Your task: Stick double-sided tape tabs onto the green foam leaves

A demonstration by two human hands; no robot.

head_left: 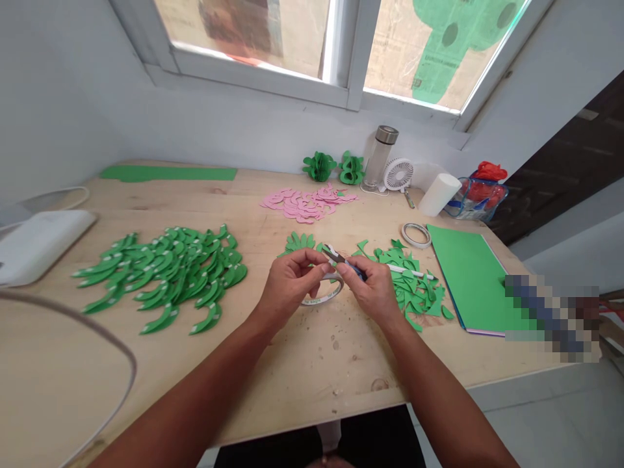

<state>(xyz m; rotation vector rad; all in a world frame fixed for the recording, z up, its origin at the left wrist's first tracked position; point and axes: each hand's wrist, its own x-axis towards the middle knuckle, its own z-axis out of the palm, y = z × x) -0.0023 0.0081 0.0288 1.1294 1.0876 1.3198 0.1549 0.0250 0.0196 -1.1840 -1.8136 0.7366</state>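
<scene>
Forearms [205,383] extend, left hand [294,279] holding tape roll [314,301], right hand [374,290] gripping scissors [336,256], green scraps [412,296] alongside.

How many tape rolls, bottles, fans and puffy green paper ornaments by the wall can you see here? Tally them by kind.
Tape rolls: 2
Bottle: 1
Fan: 1
Puffy green paper ornaments: 2
Total: 6

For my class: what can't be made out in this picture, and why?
All in the head view:
Tape roll: partly behind the left hand, its lettering too small.
Scissors: handles mostly covered by the right hand.
White box-like object: cut off by the left edge.
Bluish object by the green sheet: pixelated.
</scene>
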